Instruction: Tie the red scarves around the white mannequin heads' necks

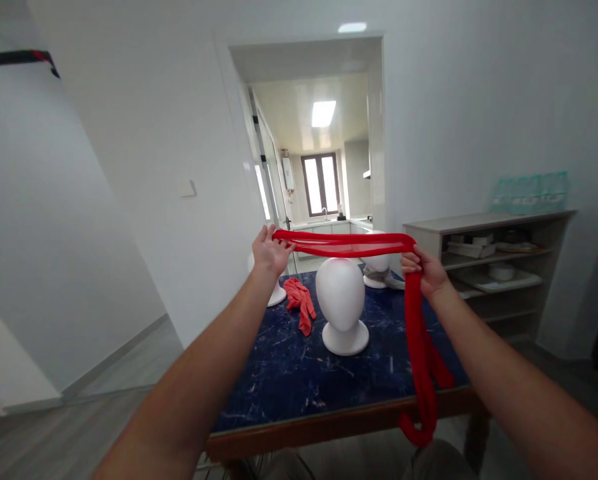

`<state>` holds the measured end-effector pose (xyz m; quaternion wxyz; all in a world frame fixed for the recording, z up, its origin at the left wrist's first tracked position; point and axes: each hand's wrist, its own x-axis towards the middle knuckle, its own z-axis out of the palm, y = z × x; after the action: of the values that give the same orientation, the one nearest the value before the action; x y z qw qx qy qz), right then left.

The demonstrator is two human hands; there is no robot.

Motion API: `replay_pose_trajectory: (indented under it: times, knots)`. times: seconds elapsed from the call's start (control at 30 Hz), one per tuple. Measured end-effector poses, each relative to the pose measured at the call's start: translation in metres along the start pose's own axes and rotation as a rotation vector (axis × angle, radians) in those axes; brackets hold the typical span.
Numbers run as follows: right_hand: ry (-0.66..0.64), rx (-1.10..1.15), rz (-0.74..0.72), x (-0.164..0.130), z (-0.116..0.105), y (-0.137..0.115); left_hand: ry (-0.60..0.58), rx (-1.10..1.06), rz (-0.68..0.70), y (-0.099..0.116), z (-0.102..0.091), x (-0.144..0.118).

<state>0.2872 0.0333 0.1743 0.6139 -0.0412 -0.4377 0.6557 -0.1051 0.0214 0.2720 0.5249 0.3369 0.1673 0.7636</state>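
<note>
Left hand [270,252] and right hand [425,270] stretch red scarf [351,244] taut above white mannequin head [341,303] on dark blue marble table [289,373]; scarf tail hangs past table edge. Crumpled red cloth [300,301] left of head.

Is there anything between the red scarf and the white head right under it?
Nothing visible. The scarf is stretched between the left hand and the right hand, just above the white head, with only open air between them. The other red cloth lies off to the side on the table.
</note>
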Motion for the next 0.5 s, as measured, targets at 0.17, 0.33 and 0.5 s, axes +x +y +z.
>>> replay_pose_trajectory:
  times: [0.17,0.33,0.5]
  knots:
    - [0.183,0.119,0.018,0.033,-0.004,0.027,0.107,0.021,-0.046,-0.037,-0.01,0.022]
    - [0.313,0.054,0.118,0.026,-0.024,0.057,0.197,0.057,-0.109,-0.065,-0.042,0.017]
    - [0.386,0.021,0.301,-0.014,-0.047,0.083,0.338,0.115,-0.105,-0.085,-0.086,-0.011]
